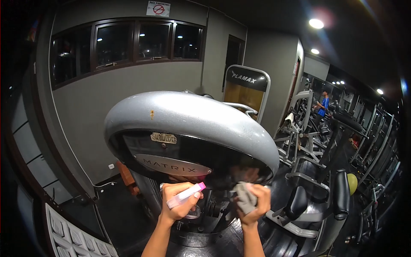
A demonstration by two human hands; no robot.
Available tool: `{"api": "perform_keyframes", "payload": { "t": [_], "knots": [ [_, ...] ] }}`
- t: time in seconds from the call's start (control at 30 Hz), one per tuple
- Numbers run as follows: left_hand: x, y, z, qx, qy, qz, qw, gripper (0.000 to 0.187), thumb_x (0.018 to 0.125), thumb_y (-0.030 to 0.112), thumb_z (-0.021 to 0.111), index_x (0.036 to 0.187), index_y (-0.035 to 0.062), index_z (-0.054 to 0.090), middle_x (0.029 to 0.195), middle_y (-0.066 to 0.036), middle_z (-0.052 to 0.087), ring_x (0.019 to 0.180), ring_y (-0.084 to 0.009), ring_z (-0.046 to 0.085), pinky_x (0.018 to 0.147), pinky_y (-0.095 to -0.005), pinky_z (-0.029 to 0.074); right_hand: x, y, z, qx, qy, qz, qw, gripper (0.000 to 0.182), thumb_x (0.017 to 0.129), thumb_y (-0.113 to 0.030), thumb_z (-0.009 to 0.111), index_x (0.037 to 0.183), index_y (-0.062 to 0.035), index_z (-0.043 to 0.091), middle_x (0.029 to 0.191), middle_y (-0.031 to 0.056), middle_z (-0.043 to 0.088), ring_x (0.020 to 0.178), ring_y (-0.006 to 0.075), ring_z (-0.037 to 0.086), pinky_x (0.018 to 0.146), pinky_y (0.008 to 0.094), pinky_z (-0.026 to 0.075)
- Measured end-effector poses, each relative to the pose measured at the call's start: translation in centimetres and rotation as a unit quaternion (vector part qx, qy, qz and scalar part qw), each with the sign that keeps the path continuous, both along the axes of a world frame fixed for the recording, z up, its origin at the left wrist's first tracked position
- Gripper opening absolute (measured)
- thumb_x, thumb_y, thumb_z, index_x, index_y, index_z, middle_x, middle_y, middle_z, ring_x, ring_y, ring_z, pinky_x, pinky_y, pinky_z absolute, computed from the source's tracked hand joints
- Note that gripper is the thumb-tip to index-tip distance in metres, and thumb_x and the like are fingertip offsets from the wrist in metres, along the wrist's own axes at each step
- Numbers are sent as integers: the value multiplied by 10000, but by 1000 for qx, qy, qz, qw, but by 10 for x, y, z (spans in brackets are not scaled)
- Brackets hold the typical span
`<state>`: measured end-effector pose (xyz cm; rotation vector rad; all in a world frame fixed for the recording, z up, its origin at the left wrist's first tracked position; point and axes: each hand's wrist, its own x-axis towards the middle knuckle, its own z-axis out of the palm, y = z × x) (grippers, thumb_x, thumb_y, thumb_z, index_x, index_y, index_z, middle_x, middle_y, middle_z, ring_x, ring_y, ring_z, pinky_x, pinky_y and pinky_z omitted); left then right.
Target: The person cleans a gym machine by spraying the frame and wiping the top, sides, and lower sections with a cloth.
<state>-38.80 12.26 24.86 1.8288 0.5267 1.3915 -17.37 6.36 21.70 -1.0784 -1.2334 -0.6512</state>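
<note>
Fingers of our left hand grip a spray bottle, our right hand clutches a cloth against the dark panel, wiping under way.

Below the silver domed machine shroud, the left hand grips a pink-capped spray bottle; beside it, the right hand presses a grey cloth against the shroud's black underside.

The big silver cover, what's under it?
Under the silver cover sits a dark panel with a Matrix badge. Below, the hands partly hide the machine's inner parts, which are too dark to make out.
</note>
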Motion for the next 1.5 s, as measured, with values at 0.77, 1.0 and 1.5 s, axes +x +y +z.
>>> {"api": "perform_keyframes", "payload": {
  "t": [0.77, 1.0, 1.5],
  "knots": [
    [1, 4, -11, 35, -28, -11, 999, 246, 870, 167, 623, 741, -36, 671, 619, -66, 658, 442, -110, 602, 446, -229, 449, -63, 8, -12, -88, 16, 45, 995, 433, 632, -275, 834, 994, -82, 698, 964, 118, 652, 841, 311, 666, 732, 399, 539],
    [-21, 12, -15, 21, -33, 2, 999, 168, 801, 149, 694, 765, -14, 675, 607, -87, 608, 513, -150, 580, 505, -266, 426, -41, -3, 6, -34, 37, -21, 999, 376, 632, -152, 810, 964, -34, 679, 951, 125, 674, 850, 287, 657, 772, 372, 526],
    [-36, 21, 4, 50, -26, -20, 998, 166, 798, 139, 669, 797, -21, 713, 661, -80, 682, 555, -150, 654, 535, -247, 487, -57, -1, 33, -7, -18, -33, 999, 397, 642, -226, 831, 983, -65, 707, 926, 124, 674, 803, 263, 671, 703, 337, 531]
  ]
}}
